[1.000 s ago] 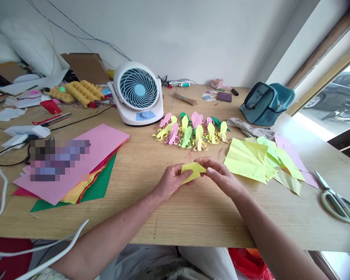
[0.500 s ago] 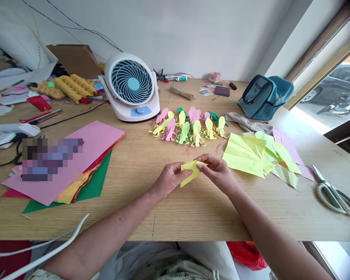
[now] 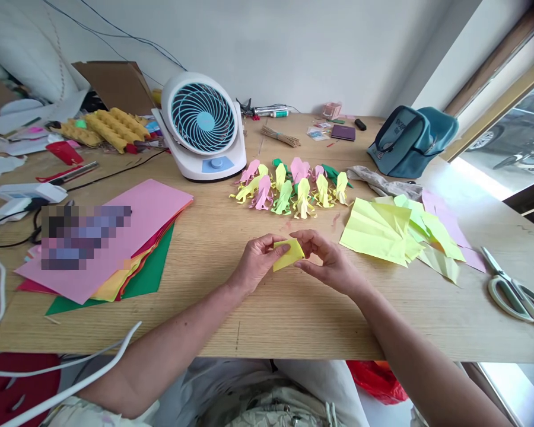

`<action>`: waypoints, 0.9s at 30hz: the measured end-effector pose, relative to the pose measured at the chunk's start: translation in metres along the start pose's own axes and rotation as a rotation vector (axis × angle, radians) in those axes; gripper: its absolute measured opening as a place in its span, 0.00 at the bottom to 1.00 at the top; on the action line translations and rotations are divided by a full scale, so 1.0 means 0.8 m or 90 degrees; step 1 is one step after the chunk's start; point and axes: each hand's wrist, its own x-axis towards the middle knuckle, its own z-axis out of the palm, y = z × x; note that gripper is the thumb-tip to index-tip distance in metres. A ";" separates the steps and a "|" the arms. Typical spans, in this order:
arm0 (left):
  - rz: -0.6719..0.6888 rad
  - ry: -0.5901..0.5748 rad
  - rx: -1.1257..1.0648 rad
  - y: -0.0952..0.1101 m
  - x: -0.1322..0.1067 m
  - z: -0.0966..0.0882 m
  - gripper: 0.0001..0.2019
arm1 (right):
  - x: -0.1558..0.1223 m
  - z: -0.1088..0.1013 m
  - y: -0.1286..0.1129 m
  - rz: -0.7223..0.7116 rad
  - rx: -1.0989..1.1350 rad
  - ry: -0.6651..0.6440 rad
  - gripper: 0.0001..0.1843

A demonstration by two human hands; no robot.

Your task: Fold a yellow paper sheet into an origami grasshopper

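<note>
My left hand [image 3: 254, 262] pinches a small folded piece of yellow paper [image 3: 288, 256], with the thumb lying on top. Beside the paper's right edge is my right hand [image 3: 327, 261]. Its thumb and fingers are spread apart around that edge, and whether a fingertip touches it I cannot tell. Beyond both hands stand several folded paper figures [image 3: 303, 198] in yellow, pink and green, grouped in rows. Creased yellow sheets [image 3: 376, 231] lie to the right of my right hand.
A white fan [image 3: 202, 127] stands at the back left. Coloured paper sheets [image 3: 160, 201] are stacked at the left, near a white cable [image 3: 93, 376]. Scissors [image 3: 511, 293] lie at the right edge. Farther back are a teal bag [image 3: 412, 142], a grey cloth [image 3: 382, 182] and a bundle of sticks [image 3: 280, 136].
My right thumb and fingers have come off the yellow paper and spread apart. The paper now looks smaller, its right part folded over. The view has shifted slightly.
</note>
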 end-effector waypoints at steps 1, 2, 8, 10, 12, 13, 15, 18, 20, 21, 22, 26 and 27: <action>-0.011 -0.004 -0.012 0.001 0.000 0.000 0.17 | 0.000 0.001 0.001 -0.001 0.000 0.007 0.24; -0.014 -0.005 -0.021 0.002 -0.001 0.001 0.17 | 0.001 0.003 0.001 0.002 0.005 0.020 0.21; -0.038 -0.038 -0.059 0.005 -0.002 0.005 0.19 | 0.003 0.010 0.000 0.045 0.041 0.071 0.12; -0.032 -0.047 -0.057 0.004 -0.001 0.005 0.18 | 0.002 0.010 -0.001 0.026 0.023 0.075 0.13; -0.017 -0.043 -0.036 0.004 -0.002 0.005 0.17 | 0.002 0.009 -0.002 -0.014 -0.006 0.077 0.11; -0.009 -0.039 -0.019 0.005 -0.002 0.004 0.16 | 0.002 0.008 -0.003 -0.037 -0.024 0.077 0.10; 0.009 -0.032 0.029 0.007 -0.003 0.003 0.14 | 0.003 0.004 -0.004 -0.081 -0.066 0.068 0.07; 0.040 -0.035 0.116 0.010 -0.003 0.001 0.10 | 0.005 -0.003 -0.008 -0.132 -0.134 0.046 0.07; 0.051 -0.055 0.162 0.011 -0.002 -0.002 0.09 | 0.004 -0.008 -0.011 -0.157 -0.183 0.027 0.08; 0.054 -0.068 0.180 0.011 -0.001 -0.003 0.09 | 0.002 -0.010 -0.013 -0.167 -0.214 0.016 0.08; 0.057 -0.079 0.200 0.011 -0.001 -0.004 0.09 | -0.002 -0.011 -0.015 -0.175 -0.251 0.005 0.08; 0.103 -0.109 0.301 0.010 -0.011 0.000 0.08 | -0.035 -0.010 -0.026 -0.189 -0.443 -0.035 0.11; 0.111 -0.129 0.319 0.009 -0.015 0.003 0.08 | -0.047 -0.008 -0.029 -0.190 -0.480 -0.040 0.12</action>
